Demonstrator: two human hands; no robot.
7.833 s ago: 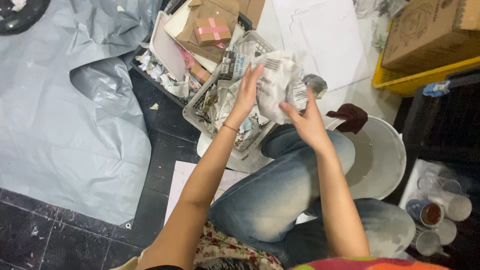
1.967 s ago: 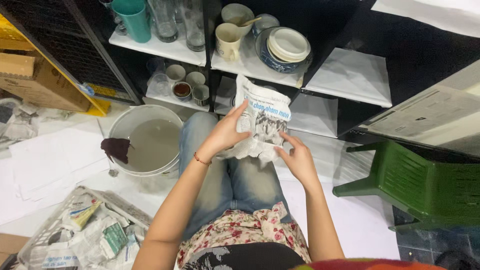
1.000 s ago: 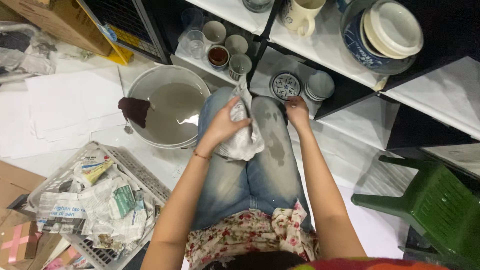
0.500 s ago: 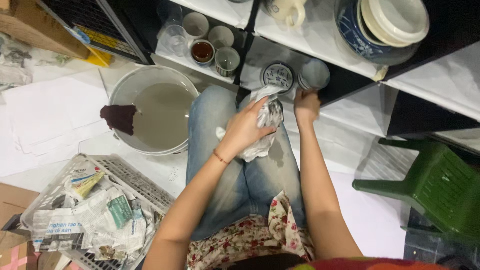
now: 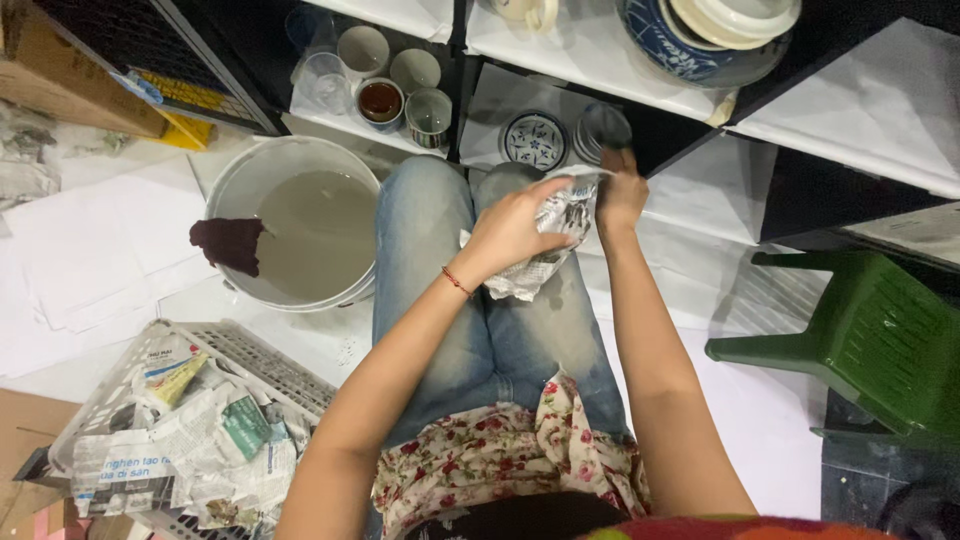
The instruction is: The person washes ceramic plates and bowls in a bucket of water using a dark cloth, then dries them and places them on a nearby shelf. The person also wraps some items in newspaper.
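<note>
My left hand [image 5: 507, 230] grips a crumpled sheet of newspaper [image 5: 548, 248] over my knees in blue jeans. My right hand [image 5: 620, 192] reaches forward to the low shelf, fingers at the near edge of a stack of small plates [image 5: 604, 127]; whether it grips the stack I cannot tell. A blue-patterned small plate [image 5: 535, 140] lies on the same shelf just left of the stack.
A white bucket [image 5: 230, 180] of murky water with a dark red cloth [image 5: 228, 243] on its rim stands left of my knees. A white basket [image 5: 255, 355] of newspaper scraps is bottom left. Cups [image 5: 398, 90] sit on the shelf. A green plastic stool [image 5: 870, 340] is right.
I turned from the paper basket to the shelves, bunched the newspaper in my left hand, and my right hand let go of it and reached to the small plates on the low shelf.
</note>
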